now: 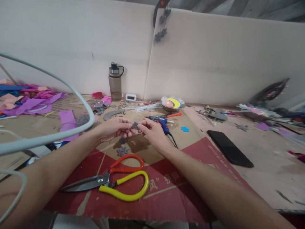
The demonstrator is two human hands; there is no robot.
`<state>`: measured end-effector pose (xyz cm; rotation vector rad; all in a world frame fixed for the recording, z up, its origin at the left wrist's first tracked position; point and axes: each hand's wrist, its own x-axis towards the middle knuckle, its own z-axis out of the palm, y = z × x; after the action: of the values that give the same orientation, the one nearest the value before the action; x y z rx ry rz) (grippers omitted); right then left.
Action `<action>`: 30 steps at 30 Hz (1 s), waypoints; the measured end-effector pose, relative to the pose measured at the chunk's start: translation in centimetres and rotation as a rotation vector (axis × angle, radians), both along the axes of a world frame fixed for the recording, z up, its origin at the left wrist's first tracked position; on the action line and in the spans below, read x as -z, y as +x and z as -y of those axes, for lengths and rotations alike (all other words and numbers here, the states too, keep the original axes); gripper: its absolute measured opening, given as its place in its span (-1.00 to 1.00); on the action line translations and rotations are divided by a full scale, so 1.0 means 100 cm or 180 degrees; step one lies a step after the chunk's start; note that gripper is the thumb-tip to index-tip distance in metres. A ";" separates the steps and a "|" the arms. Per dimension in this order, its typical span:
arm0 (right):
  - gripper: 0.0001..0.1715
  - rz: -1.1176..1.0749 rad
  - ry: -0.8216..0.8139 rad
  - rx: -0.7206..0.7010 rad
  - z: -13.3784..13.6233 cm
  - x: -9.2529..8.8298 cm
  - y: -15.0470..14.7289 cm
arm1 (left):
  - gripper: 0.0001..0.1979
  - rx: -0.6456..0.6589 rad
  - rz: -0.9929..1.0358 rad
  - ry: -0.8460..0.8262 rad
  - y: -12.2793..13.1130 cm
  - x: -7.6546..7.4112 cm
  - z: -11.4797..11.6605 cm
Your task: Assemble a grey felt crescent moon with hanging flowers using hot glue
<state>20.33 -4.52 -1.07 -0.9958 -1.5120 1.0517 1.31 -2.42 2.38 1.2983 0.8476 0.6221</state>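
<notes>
Both my hands meet over the middle of the cardboard. Between the fingertips of my left hand (120, 128) and my right hand (152, 132) is a small grey felt piece (135, 125), pinched from both sides. Its full shape is partly covered by the fingers. Just below lies a grey felt flower (122, 151), with another dark grey piece (123, 139) beneath my left fingers. Nearer to me rest large scissors (105, 181) with one red and one yellow handle, blades pointing left. A blue glue gun (164, 125) lies right behind my right hand.
A phone (230, 148) lies to the right, near a blue felt flower (185, 129). At the back stand a water bottle (115, 84), a small clock (131, 97) and a bowl (169, 108). Felt scraps (35, 101) pile up left, behind a pale curved tube (83, 105).
</notes>
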 end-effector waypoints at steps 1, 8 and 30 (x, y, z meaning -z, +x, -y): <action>-0.82 -0.0004 -0.0054 0.0032 0.000 -0.001 0.000 | -0.81 0.0022 0.0022 -0.0009 0.000 0.000 0.000; -0.81 0.0048 -0.0178 0.0064 0.001 -0.002 0.000 | -0.79 -0.0100 -0.0115 0.0060 0.001 0.000 0.000; -0.72 -0.0195 -0.0460 -0.0102 -0.003 0.002 0.000 | -0.77 -0.0379 -0.0004 0.0172 0.003 0.008 -0.005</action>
<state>20.28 -4.18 -1.22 -1.0322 -1.4219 1.2175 1.62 -1.91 1.56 1.3037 0.9193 0.7426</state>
